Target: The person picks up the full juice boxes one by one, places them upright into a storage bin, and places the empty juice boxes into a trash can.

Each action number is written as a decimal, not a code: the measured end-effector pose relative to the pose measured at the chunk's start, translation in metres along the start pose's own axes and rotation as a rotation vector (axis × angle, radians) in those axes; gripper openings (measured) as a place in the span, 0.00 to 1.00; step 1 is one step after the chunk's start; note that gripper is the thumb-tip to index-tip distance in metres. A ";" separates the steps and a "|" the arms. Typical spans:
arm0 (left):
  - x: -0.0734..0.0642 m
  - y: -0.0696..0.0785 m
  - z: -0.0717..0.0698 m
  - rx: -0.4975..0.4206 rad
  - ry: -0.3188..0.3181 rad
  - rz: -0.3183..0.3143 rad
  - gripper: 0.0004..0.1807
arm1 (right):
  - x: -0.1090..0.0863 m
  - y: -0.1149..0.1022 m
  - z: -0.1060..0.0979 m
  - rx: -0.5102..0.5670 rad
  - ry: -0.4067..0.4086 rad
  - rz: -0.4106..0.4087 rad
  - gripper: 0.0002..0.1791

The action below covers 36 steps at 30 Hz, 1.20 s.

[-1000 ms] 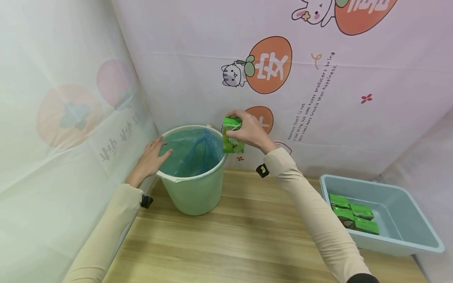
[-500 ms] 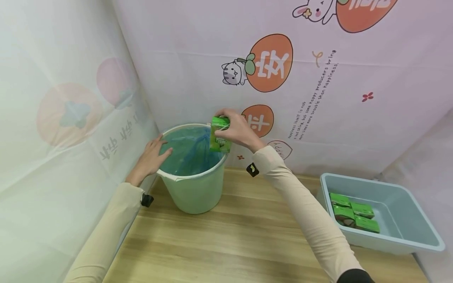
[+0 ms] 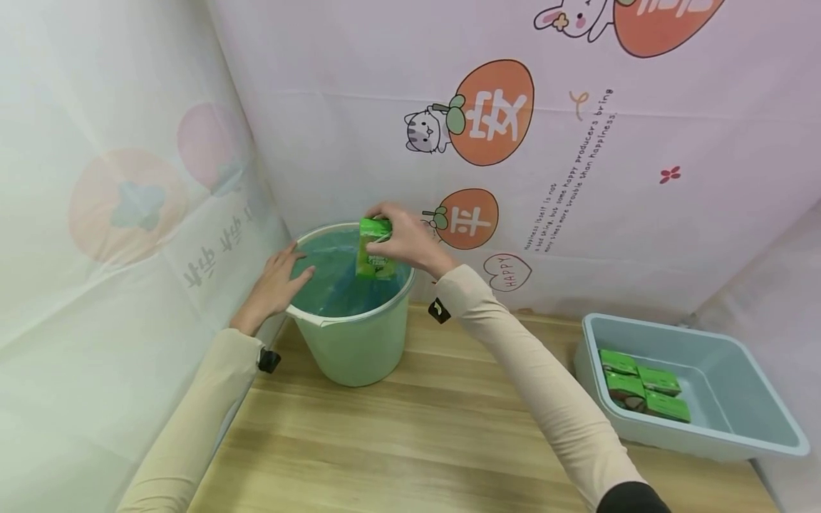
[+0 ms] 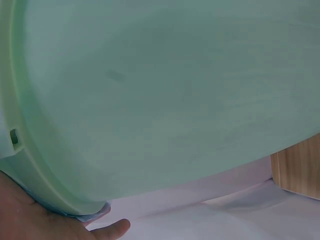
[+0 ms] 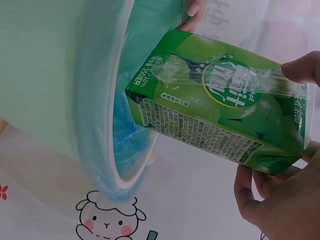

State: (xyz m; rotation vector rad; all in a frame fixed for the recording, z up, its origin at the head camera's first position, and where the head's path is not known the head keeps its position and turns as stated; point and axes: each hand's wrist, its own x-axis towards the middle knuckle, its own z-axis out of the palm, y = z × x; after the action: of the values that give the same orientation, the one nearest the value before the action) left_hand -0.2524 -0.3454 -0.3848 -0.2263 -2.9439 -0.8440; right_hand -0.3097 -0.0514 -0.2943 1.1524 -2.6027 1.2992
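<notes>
My right hand (image 3: 410, 241) holds a green juice box (image 3: 374, 249) by its upper end, over the far right part of the bucket's mouth. In the right wrist view the juice box (image 5: 215, 100) shows a round grape label, with thumb and fingers around one end and the other end pointing into the bucket. The pale green bucket (image 3: 359, 349) has a blue plastic bag (image 3: 333, 285) lining it. My left hand (image 3: 272, 288) rests at the bucket's left rim, fingers spread and thumb over the mouth. Seen from the left wrist, the hand (image 4: 45, 220) lies beside the rim.
A light blue bin (image 3: 744, 399) stands on the right of the wooden table (image 3: 417, 442), with several green juice boxes (image 3: 659, 381) at its left end. A printed cloth (image 3: 359, 142) hangs behind, and a white cloth (image 3: 96, 285) hangs close on the left.
My right hand has moved left with the juice box, from beside the bucket's right rim to over its mouth. The left hand has stayed at the rim.
</notes>
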 end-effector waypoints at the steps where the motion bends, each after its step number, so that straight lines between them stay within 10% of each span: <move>1: 0.000 0.000 0.000 0.000 0.000 0.000 0.39 | 0.000 0.000 0.001 0.005 -0.005 0.000 0.26; 36: 0.001 0.003 0.001 0.015 0.007 0.002 0.38 | -0.029 0.032 0.000 -0.095 -0.027 0.064 0.32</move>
State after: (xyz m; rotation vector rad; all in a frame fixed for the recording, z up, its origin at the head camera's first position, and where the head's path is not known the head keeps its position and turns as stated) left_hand -0.2526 -0.3428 -0.3839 -0.2257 -2.9421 -0.8204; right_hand -0.3079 -0.0215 -0.3258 1.0890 -2.7091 1.1629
